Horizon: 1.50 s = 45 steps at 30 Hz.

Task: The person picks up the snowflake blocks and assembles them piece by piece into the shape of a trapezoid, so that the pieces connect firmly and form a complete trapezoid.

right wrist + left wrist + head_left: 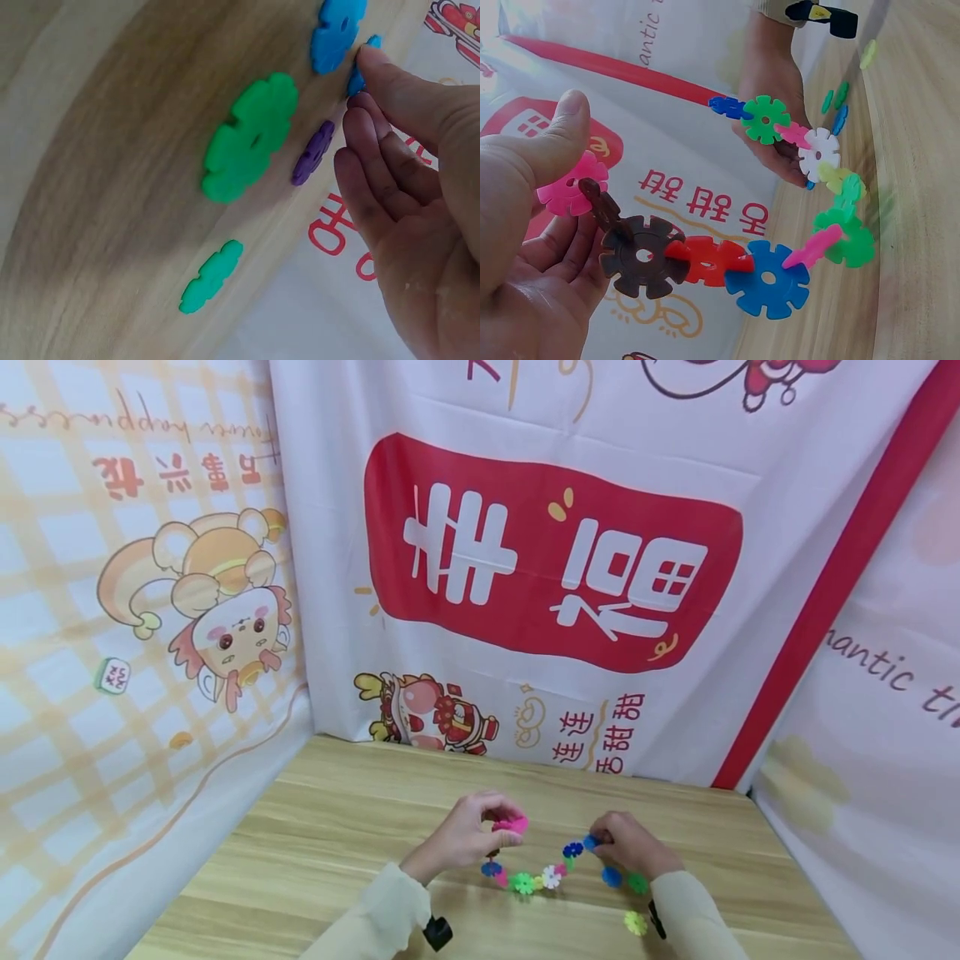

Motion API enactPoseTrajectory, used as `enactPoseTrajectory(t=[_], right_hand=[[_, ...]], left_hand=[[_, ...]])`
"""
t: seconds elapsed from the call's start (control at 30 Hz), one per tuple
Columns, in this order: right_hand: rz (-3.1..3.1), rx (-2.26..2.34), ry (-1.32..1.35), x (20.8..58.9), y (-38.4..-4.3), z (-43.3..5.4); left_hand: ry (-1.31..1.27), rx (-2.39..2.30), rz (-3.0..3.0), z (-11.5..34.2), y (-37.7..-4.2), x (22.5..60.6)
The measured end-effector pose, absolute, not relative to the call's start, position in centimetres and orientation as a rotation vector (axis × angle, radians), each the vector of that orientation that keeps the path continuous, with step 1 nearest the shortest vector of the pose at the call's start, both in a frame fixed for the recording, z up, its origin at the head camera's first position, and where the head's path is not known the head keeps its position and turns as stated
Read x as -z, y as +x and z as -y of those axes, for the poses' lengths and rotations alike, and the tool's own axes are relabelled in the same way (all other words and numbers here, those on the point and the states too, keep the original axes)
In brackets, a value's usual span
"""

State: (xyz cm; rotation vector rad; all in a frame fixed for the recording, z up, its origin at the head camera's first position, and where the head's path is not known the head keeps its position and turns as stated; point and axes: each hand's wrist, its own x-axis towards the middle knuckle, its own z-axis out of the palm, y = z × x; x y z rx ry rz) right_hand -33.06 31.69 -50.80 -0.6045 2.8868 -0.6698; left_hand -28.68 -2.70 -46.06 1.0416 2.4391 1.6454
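My left hand [465,835] holds a pink snowflake disc [571,184] at one end of a chain of slotted plastic discs. From it the chain hangs in a curve through brown [645,257], red [709,261], blue [768,279], pink, green, yellow and white [820,154] discs to a dark blue disc [573,850]. Thumb and fingertips of my right hand [633,843] pinch a single blue disc [365,66]. In the head view that disc is close beside the chain's dark blue end; whether they touch I cannot tell.
Loose discs lie on the wooden table [337,827] around the right hand: blue [611,877], green [637,883], yellow [635,923], purple [313,153] and a smaller-looking green one [211,277]. Printed cloth [555,710] hangs behind the table and at both sides.
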Motion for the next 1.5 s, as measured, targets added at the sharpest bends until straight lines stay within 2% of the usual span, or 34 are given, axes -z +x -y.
enactPoseTrajectory(t=[0.37,0.63,0.93,1.23,1.5], right_hand=[[-2.845,0.868,-0.438,50.3,-33.1,-32.7],[-2.860,0.917,-0.663,46.6,-32.6,-31.6],[-2.875,1.020,-0.887,42.5,-29.9,-27.7],[-2.792,1.117,-1.030,40.8,-27.8,-24.1],[-2.756,1.114,-1.107,40.2,-27.2,-23.0]], left_hand=[[1.045,-1.642,-2.445,2.7,-28.9,46.6],[1.008,-1.627,-2.460,2.9,-28.8,46.6],[0.985,-1.619,-2.464,2.7,-28.7,46.3],[1.020,-1.630,-2.454,2.8,-28.9,46.5],[1.039,-1.656,-2.419,3.0,-28.9,46.6]])
